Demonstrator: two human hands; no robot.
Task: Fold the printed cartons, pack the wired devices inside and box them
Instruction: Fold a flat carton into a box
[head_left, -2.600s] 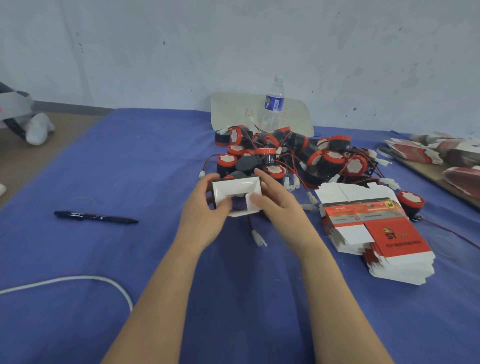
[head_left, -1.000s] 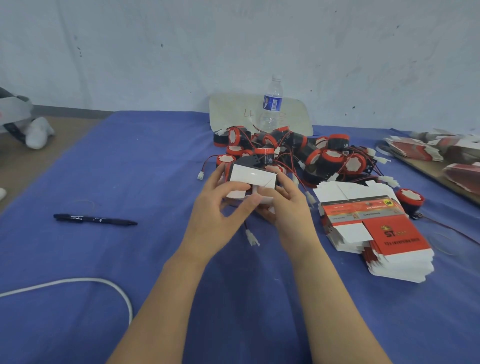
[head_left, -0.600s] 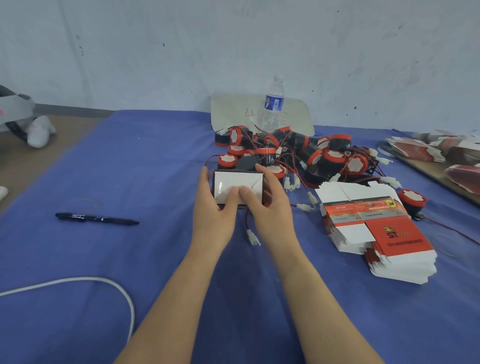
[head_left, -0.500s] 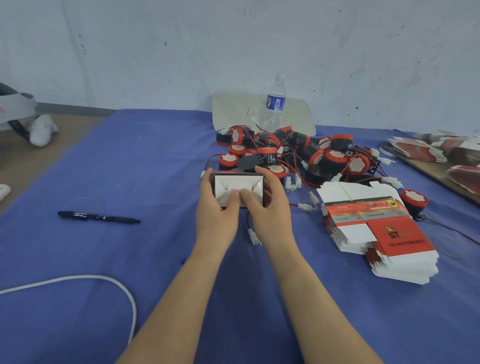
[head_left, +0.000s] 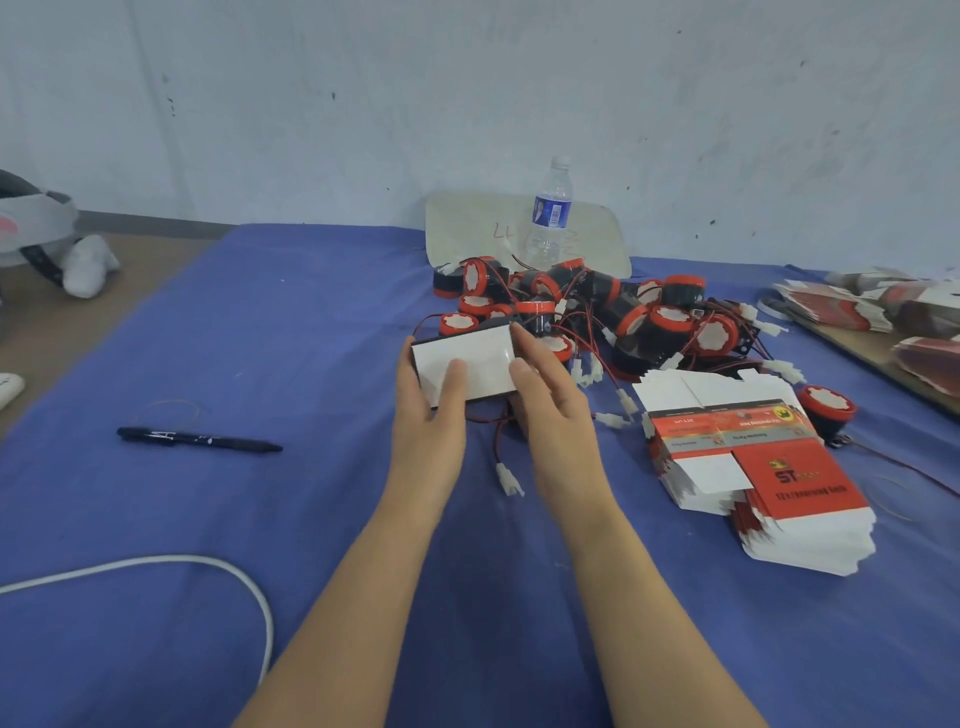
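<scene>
Head view: carton (head_left: 478, 358) shows blank white face.

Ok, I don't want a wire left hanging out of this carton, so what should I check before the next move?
1. Near flap of the carton shut flat: ok.
2. Far end shut: cannot tell, hidden.
3. Wire tucked in: cannot tell; a red wire with a white connector lies on the blue cloth just below the carton.
4. Left hand grip: ok, it holds the left side, thumb on the face.
5. Right hand support: ok, straight fingers touch the right edge.
</scene>
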